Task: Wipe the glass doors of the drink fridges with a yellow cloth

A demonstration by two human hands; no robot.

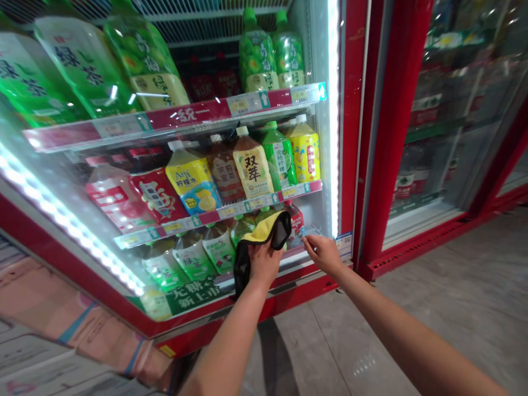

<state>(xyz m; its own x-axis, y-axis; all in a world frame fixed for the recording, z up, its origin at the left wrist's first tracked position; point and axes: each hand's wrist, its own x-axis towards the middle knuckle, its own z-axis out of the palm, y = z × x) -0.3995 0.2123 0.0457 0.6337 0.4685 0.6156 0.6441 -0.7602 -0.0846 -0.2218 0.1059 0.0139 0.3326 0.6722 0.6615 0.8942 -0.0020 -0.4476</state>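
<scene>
The left hand [264, 264] clutches a cloth [260, 233] below the middle shelf's front edge [256, 204]; keep it bunched, clear of bottles [193, 258]. Whether the curled right hand [324, 253] holds anything, I cannot tell.

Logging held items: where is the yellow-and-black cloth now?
In the head view, the cloth is just below centre, in the left hand, in front of the bottom-shelf bottles and left of the right hand.

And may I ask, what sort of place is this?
Probably a shop, in its cold drinks section: the lit fridge has rows of bottles, tags line its shelf edges, and a second cooler stands beside it.
</scene>
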